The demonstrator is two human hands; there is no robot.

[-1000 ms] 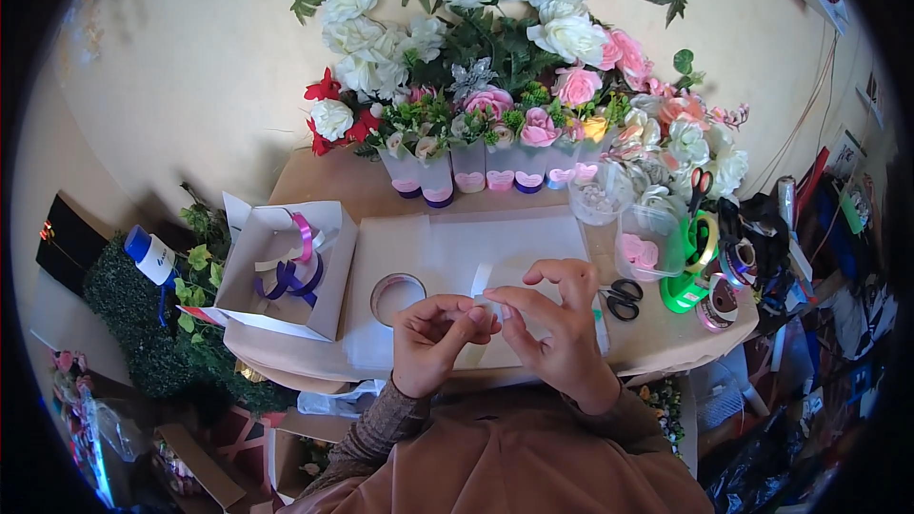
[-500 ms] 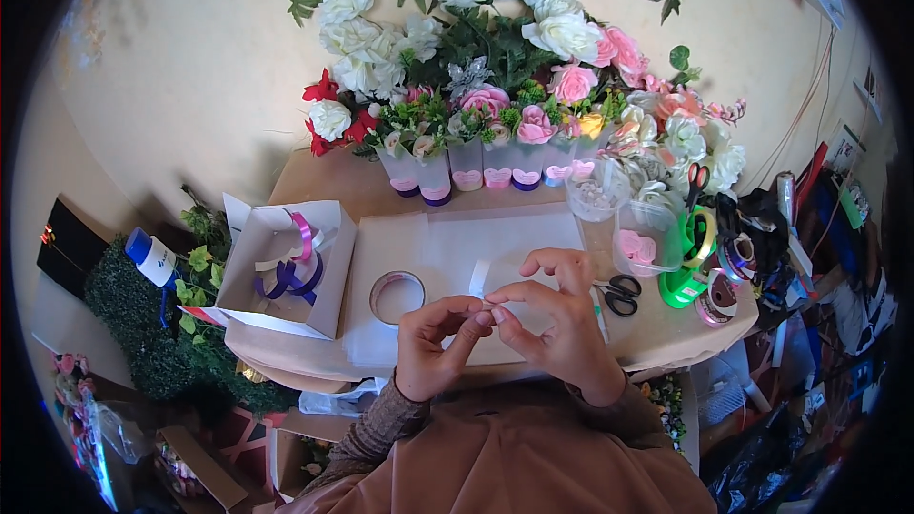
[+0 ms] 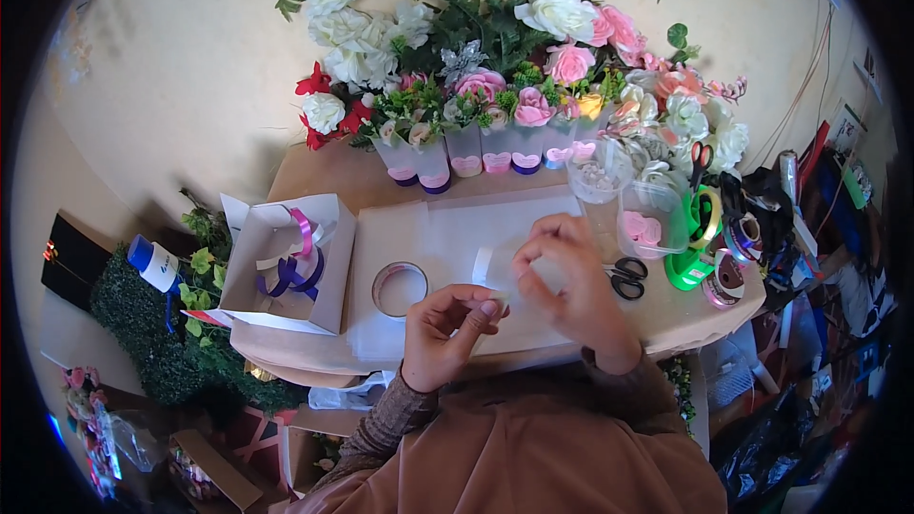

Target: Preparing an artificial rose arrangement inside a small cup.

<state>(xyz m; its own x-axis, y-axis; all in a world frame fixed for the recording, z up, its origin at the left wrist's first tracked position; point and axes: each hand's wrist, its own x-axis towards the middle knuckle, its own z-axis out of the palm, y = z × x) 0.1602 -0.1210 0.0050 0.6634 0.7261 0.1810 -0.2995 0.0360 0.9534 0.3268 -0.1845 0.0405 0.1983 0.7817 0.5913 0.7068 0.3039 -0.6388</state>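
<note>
My left hand (image 3: 446,335) pinches a small pale piece (image 3: 500,297) between thumb and forefinger, above the table's near edge. What kind of piece it is cannot be made out. To its right, my right hand (image 3: 571,281) is raised with bent fingers, smeared by motion, so whether it holds anything is unclear. A short white strip (image 3: 483,265) stands just beyond the hands on the white paper sheets (image 3: 447,228). Left of it lies a roll of tape (image 3: 400,289). Black-handled scissors (image 3: 627,278) rest to the right of my right hand.
An open white box (image 3: 286,266) with purple and pink ribbons stands at left. Small flower arrangements in translucent sleeves (image 3: 464,148) line the back. At right are clear tubs, one with pink pieces (image 3: 641,228), a green tape dispenser (image 3: 687,266) and ribbon spools (image 3: 725,286).
My right hand has pulled away from my left, moving up and to the right. The left still pinches the small piece, now showing more. The view has shifted slightly.
</note>
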